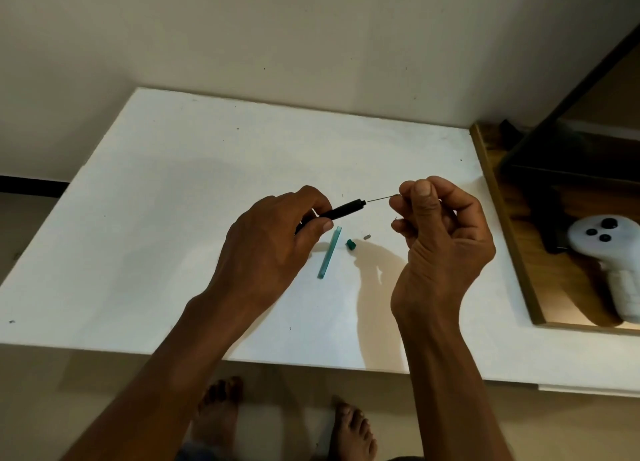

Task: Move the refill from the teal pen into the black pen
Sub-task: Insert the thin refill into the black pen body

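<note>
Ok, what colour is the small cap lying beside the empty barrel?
Teal green cap, seen in the head view.

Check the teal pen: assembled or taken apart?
Taken apart: the teal barrel lies alone on the white table, with a small teal piece apart beside it.

two hands (pixel 266 242), perhaps two pen barrels (pixel 341 211)

The black pen (pixel 341 211) is a dark matte barrel held clear of the table, tilted with its open front end toward 2 o'clock; its rear half is hidden. A thin dark refill (pixel 381 198) runs straight out of that end toward 2 o'clock. The teal pen (pixel 330 253) is an empty translucent tube lying flat at 6 o'clock of the black barrel, with a small teal piece (pixel 351 245) just beside it at 3 o'clock.
</note>
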